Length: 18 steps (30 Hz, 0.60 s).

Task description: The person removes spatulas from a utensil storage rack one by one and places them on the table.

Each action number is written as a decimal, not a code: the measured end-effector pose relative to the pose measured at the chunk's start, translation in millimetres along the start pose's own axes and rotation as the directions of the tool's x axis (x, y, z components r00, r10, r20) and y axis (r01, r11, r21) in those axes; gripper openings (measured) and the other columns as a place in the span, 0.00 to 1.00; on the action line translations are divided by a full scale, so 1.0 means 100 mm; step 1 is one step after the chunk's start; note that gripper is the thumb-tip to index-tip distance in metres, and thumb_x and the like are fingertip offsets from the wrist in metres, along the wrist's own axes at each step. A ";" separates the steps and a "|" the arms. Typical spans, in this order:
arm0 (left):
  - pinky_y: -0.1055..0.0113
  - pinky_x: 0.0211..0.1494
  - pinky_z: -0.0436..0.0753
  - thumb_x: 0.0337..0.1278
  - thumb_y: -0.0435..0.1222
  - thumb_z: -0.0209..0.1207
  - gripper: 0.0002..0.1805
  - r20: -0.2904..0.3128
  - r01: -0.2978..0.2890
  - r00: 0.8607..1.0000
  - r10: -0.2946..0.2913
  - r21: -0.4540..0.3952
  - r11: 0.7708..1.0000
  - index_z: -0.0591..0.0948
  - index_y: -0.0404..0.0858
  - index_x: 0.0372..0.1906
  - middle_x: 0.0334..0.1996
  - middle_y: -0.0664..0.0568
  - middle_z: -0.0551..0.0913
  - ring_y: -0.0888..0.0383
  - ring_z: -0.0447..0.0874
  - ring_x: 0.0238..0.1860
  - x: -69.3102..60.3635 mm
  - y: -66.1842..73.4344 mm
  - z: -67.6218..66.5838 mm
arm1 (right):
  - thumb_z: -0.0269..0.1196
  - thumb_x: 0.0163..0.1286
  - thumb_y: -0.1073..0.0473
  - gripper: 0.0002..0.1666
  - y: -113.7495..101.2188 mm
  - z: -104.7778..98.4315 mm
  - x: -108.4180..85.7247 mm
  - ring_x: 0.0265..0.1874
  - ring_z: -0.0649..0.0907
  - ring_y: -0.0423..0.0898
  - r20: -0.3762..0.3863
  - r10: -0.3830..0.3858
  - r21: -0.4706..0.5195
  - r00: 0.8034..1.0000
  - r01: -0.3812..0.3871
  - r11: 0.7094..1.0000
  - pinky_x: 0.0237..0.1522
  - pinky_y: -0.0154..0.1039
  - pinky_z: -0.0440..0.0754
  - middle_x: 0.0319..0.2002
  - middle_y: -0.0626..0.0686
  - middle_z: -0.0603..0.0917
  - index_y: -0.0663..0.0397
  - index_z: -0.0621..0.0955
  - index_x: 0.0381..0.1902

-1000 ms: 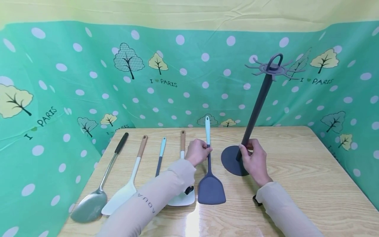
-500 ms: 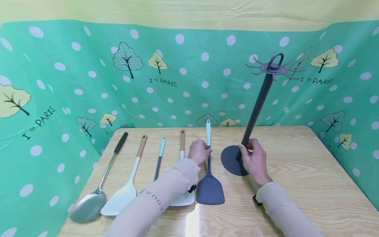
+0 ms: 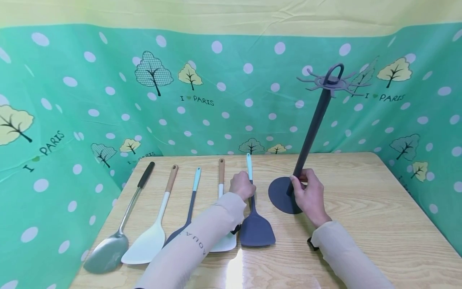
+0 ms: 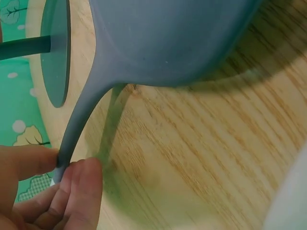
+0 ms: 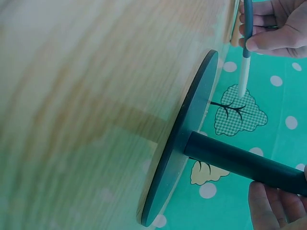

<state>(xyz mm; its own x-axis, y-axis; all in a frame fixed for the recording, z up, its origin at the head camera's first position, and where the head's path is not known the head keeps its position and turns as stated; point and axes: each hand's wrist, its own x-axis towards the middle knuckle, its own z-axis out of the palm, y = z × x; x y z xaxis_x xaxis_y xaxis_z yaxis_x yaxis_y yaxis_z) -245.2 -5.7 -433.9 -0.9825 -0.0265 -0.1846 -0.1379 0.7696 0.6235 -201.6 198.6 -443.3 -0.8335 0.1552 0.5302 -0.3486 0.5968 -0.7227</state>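
Observation:
My left hand (image 3: 242, 185) pinches the dark neck of a spatula (image 3: 257, 230) with a light-blue handle, just below where the colours meet. In the left wrist view its neck (image 4: 80, 120) stands off the wood, with a shadow beside it. My right hand (image 3: 309, 196) grips the lower post of a black utensil stand (image 3: 313, 134), thumb on the near side. The stand's round base (image 3: 283, 196) rests on the table right of the spatula. A ring of hooks (image 3: 331, 83) and a loop crown the post. In the right wrist view, fingers (image 5: 268, 206) touch the post.
Left of the held spatula lie a white spatula (image 3: 225, 244) partly under my left sleeve, a dark utensil with a blue handle (image 3: 195, 182), another white spatula (image 3: 148, 243) and a steel spatula (image 3: 110, 251). A green dotted cloth (image 3: 238, 104) hangs behind the wooden table (image 3: 364, 192).
The spatula's handle end has come down in the head view, with my left hand still pinching its neck. My right hand and the stand stay almost where they were.

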 end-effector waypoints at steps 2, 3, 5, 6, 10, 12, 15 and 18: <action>0.68 0.12 0.73 0.53 0.30 0.59 0.04 0.002 0.005 1.000 -0.005 0.018 1.000 0.77 0.35 0.27 0.15 0.48 0.77 0.56 0.75 0.14 0.01 0.00 0.02 | 0.61 0.68 0.59 0.12 0.00 0.00 0.00 0.39 0.84 0.54 0.000 -0.002 0.001 1.000 0.002 1.000 0.39 0.50 0.84 0.37 0.58 0.81 0.61 0.75 0.43; 0.68 0.12 0.73 0.53 0.30 0.59 0.03 0.005 0.003 1.000 -0.003 0.025 1.000 0.77 0.35 0.27 0.15 0.48 0.77 0.56 0.75 0.14 0.01 0.00 0.02 | 0.61 0.68 0.59 0.12 0.01 0.00 0.00 0.39 0.84 0.54 0.000 -0.003 0.001 1.000 0.003 1.000 0.39 0.50 0.84 0.37 0.57 0.81 0.61 0.75 0.43; 0.67 0.12 0.73 0.52 0.30 0.59 0.03 0.010 0.000 1.000 -0.001 0.034 0.999 0.78 0.35 0.27 0.16 0.48 0.77 0.56 0.76 0.15 0.01 0.00 0.03 | 0.62 0.68 0.59 0.12 0.00 0.00 0.00 0.39 0.84 0.53 -0.002 -0.005 -0.001 1.000 0.005 1.000 0.39 0.49 0.84 0.37 0.57 0.81 0.61 0.75 0.43; 0.67 0.12 0.73 0.52 0.29 0.59 0.03 0.013 -0.003 1.000 0.002 0.041 0.999 0.78 0.34 0.27 0.16 0.47 0.77 0.56 0.76 0.15 0.01 0.00 0.03 | 0.62 0.68 0.59 0.12 0.00 0.00 0.00 0.39 0.84 0.53 -0.003 -0.006 -0.002 1.000 0.006 1.000 0.39 0.49 0.84 0.37 0.57 0.81 0.61 0.75 0.43; 0.67 0.13 0.74 0.52 0.29 0.60 0.02 0.024 -0.002 1.000 0.001 0.053 0.999 0.78 0.33 0.29 0.17 0.47 0.77 0.55 0.77 0.16 0.00 0.00 0.03 | 0.62 0.68 0.59 0.12 0.00 -0.01 0.00 0.39 0.84 0.53 -0.005 -0.009 -0.005 1.000 0.009 1.000 0.38 0.48 0.84 0.37 0.57 0.81 0.60 0.75 0.43; 0.66 0.14 0.75 0.52 0.30 0.60 0.03 0.027 0.000 1.000 -0.002 0.063 0.998 0.78 0.33 0.29 0.17 0.47 0.77 0.55 0.77 0.16 0.00 0.01 0.03 | 0.62 0.67 0.59 0.12 -0.01 -0.01 0.00 0.39 0.84 0.52 -0.005 -0.007 -0.005 1.000 0.007 1.000 0.38 0.48 0.84 0.37 0.57 0.81 0.60 0.75 0.43; 0.66 0.14 0.75 0.52 0.30 0.61 0.04 0.031 0.002 1.000 -0.005 0.077 0.997 0.78 0.33 0.29 0.18 0.47 0.77 0.54 0.77 0.17 -0.01 0.01 0.03 | 0.62 0.68 0.59 0.11 -0.01 -0.01 0.00 0.39 0.84 0.52 -0.002 -0.003 -0.005 1.000 0.003 1.000 0.38 0.47 0.84 0.37 0.57 0.81 0.60 0.75 0.43; 0.66 0.14 0.75 0.53 0.31 0.61 0.04 0.035 0.002 0.999 -0.005 0.087 0.996 0.78 0.33 0.30 0.18 0.47 0.77 0.54 0.77 0.16 -0.01 0.00 0.04 | 0.62 0.68 0.59 0.11 -0.01 -0.01 0.00 0.39 0.84 0.52 0.002 -0.002 -0.005 1.000 0.002 1.000 0.38 0.47 0.84 0.37 0.56 0.81 0.60 0.75 0.43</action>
<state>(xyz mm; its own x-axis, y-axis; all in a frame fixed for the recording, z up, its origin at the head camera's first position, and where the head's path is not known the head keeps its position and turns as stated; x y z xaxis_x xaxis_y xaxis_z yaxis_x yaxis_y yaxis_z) -243.3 -3.3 -436.3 -0.9769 -0.0081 -0.2137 -0.1282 0.8220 0.5548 -200.9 198.6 -442.8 -0.8336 0.1523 0.5310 -0.3483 0.6012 -0.7192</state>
